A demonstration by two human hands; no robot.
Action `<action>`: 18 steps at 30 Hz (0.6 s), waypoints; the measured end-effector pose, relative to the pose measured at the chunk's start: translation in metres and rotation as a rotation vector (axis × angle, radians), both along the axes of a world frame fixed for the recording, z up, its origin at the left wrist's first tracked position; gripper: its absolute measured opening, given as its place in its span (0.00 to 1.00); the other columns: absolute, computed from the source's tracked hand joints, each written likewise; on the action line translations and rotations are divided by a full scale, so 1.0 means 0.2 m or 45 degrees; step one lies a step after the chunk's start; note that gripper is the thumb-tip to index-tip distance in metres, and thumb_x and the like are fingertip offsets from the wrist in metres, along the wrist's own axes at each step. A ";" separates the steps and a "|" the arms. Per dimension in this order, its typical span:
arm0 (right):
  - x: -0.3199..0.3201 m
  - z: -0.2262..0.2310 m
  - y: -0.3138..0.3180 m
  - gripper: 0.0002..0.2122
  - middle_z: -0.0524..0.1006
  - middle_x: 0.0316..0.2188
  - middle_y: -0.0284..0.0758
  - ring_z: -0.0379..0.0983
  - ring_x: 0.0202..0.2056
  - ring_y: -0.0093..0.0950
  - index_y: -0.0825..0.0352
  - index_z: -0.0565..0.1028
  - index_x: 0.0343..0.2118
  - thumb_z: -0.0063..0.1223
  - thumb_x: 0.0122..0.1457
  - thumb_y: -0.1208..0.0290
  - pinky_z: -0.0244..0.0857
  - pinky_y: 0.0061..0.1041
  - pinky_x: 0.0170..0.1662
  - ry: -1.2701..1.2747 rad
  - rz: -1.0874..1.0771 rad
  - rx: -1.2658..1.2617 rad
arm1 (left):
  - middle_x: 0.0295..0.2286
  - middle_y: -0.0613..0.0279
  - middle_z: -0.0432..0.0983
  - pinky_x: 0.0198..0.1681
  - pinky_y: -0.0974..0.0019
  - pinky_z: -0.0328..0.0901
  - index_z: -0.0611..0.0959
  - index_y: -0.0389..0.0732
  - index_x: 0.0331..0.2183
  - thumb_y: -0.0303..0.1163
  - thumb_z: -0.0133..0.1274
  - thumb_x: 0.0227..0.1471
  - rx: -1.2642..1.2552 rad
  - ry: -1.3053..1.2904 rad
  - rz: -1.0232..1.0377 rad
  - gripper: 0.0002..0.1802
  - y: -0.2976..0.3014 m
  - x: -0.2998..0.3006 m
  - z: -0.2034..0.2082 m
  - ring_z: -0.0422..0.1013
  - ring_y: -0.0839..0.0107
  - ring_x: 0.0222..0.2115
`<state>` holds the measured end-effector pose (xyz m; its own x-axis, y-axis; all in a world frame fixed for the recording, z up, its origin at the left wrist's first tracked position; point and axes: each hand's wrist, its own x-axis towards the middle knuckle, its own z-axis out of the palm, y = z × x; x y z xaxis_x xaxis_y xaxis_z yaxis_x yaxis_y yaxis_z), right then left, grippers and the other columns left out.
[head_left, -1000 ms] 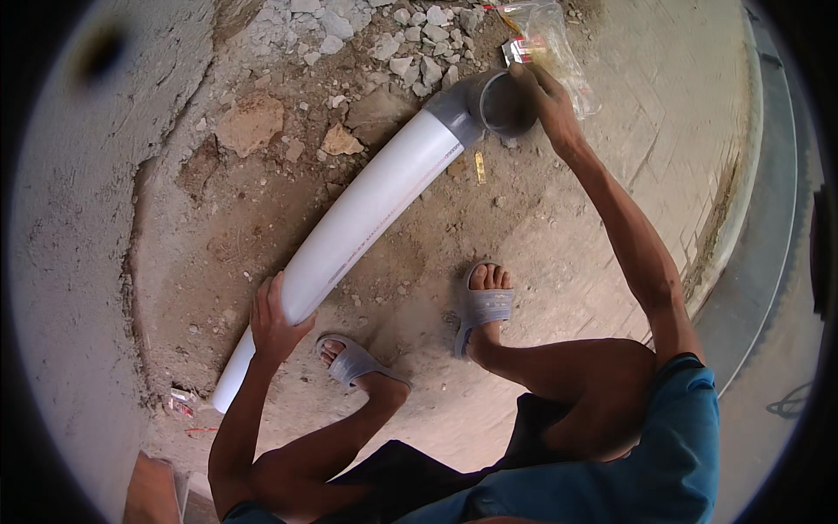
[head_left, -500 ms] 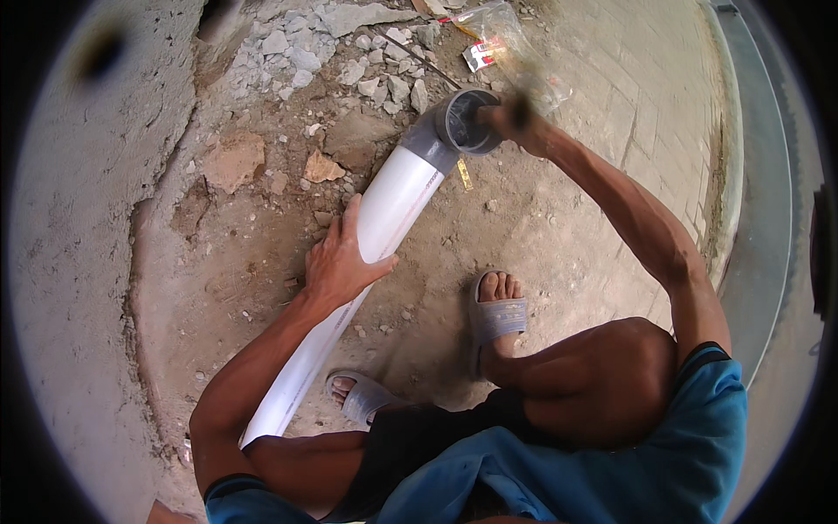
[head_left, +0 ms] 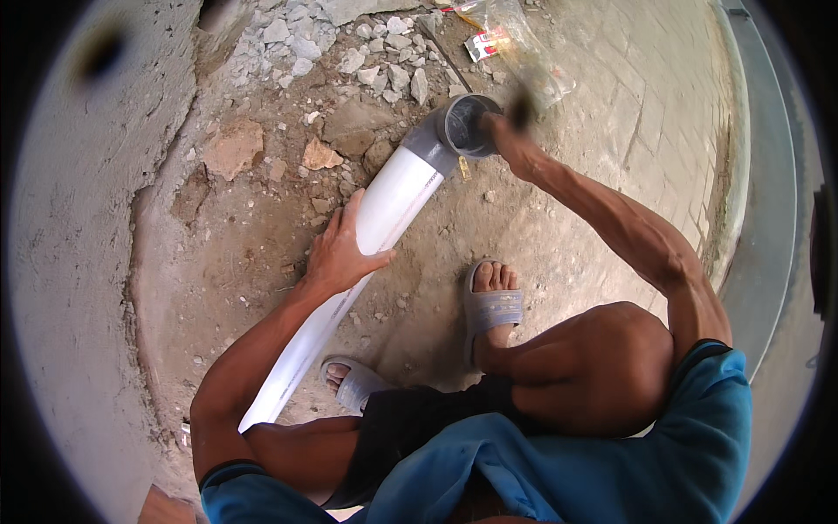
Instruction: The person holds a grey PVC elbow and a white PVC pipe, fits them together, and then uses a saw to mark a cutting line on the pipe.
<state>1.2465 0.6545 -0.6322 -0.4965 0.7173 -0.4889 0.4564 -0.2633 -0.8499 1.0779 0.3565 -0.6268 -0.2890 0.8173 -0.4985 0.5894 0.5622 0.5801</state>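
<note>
Pipe (head_left: 394, 203) lies under the left hand (head_left: 339, 251).

Pipe (head_left: 397, 205): white, slanting from between seven and eight o'clock toward twelve. Elbow (head_left: 425, 145): grey, on pipe's twelve-o'clock end, open upward.

Rubble (head_left: 377, 63): grey, broken, loose on dirt (head_left: 249, 240).
Plastic bag (head_left: 531, 59): clear, crumpled.
Packet (head_left: 482, 44): red-and-white, at the bag's left edge.
Stone lump (head_left: 234, 148): brownish, near rough wall (head_left: 83, 279).

a wide fisheye on the person's head looks down, fairly near, over left hand (head_left: 336, 253) and right hand (head_left: 508, 141) to the ground (head_left: 428, 231). straight edges bow outward.
</note>
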 end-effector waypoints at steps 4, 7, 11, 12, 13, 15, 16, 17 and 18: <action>0.04 -0.01 0.07 0.13 0.79 0.30 0.33 0.72 0.32 0.24 0.72 0.79 0.40 0.45 0.61 0.69 0.66 0.27 0.35 0.024 0.267 0.172 | 0.63 0.35 0.60 0.62 0.43 0.63 0.50 0.44 0.71 0.58 0.69 0.44 -0.074 0.050 0.006 0.65 0.01 0.03 0.04 0.64 0.39 0.62; 0.06 -0.09 0.27 0.15 0.80 0.30 0.33 0.74 0.32 0.24 0.71 0.79 0.41 0.49 0.59 0.66 0.67 0.27 0.36 0.061 0.431 0.090 | 0.62 0.33 0.61 0.62 0.43 0.63 0.51 0.44 0.71 0.61 0.68 0.45 -0.006 0.003 0.045 0.65 0.06 -0.01 0.02 0.65 0.39 0.61; -0.03 0.08 0.32 0.14 0.82 0.36 0.35 0.80 0.36 0.25 0.71 0.78 0.45 0.52 0.61 0.68 0.74 0.26 0.44 0.254 0.264 0.102 | 0.61 0.37 0.65 0.65 0.47 0.61 0.52 0.44 0.71 0.63 0.69 0.43 0.051 -0.201 0.207 0.67 0.02 -0.11 0.09 0.66 0.45 0.61; 0.00 0.12 0.41 0.16 0.81 0.38 0.34 0.78 0.39 0.23 0.70 0.76 0.51 0.53 0.65 0.66 0.74 0.25 0.44 0.263 0.245 0.075 | 0.61 0.37 0.65 0.65 0.47 0.61 0.52 0.44 0.71 0.62 0.70 0.43 0.064 -0.239 0.185 0.67 0.02 -0.11 0.14 0.66 0.45 0.61; 0.01 0.16 0.48 0.18 0.81 0.40 0.33 0.77 0.42 0.21 0.69 0.74 0.56 0.54 0.68 0.64 0.74 0.24 0.43 0.284 0.228 0.038 | 0.62 0.37 0.65 0.65 0.48 0.61 0.52 0.44 0.71 0.62 0.70 0.42 0.066 -0.267 0.166 0.68 0.00 -0.11 0.17 0.66 0.46 0.61; 0.01 0.18 0.57 0.21 0.79 0.39 0.32 0.74 0.39 0.22 0.67 0.75 0.57 0.58 0.63 0.63 0.69 0.25 0.41 0.156 0.114 0.204 | 0.62 0.37 0.64 0.65 0.49 0.60 0.52 0.44 0.71 0.56 0.70 0.44 0.050 -0.131 0.098 0.65 -0.04 -0.10 0.12 0.65 0.45 0.62; 0.02 0.19 0.64 0.23 0.80 0.42 0.35 0.75 0.43 0.24 0.67 0.75 0.57 0.59 0.61 0.63 0.69 0.28 0.44 0.016 0.121 0.293 | 0.63 0.38 0.64 0.66 0.49 0.60 0.52 0.44 0.71 0.54 0.70 0.44 0.037 -0.076 0.088 0.64 -0.06 -0.09 0.10 0.65 0.44 0.62; 0.05 0.19 0.69 0.24 0.81 0.46 0.37 0.76 0.47 0.27 0.66 0.76 0.57 0.61 0.58 0.64 0.69 0.31 0.48 -0.127 0.126 0.383 | 0.63 0.38 0.63 0.66 0.48 0.60 0.53 0.45 0.71 0.53 0.70 0.44 0.026 -0.023 0.078 0.63 -0.05 -0.08 0.08 0.65 0.44 0.62; 0.07 0.21 0.67 0.27 0.79 0.51 0.42 0.73 0.48 0.32 0.67 0.74 0.59 0.58 0.58 0.60 0.65 0.33 0.46 -0.144 0.040 0.442 | 0.63 0.38 0.63 0.66 0.48 0.60 0.53 0.45 0.71 0.51 0.69 0.44 0.023 -0.010 0.065 0.62 -0.06 -0.08 0.09 0.64 0.43 0.62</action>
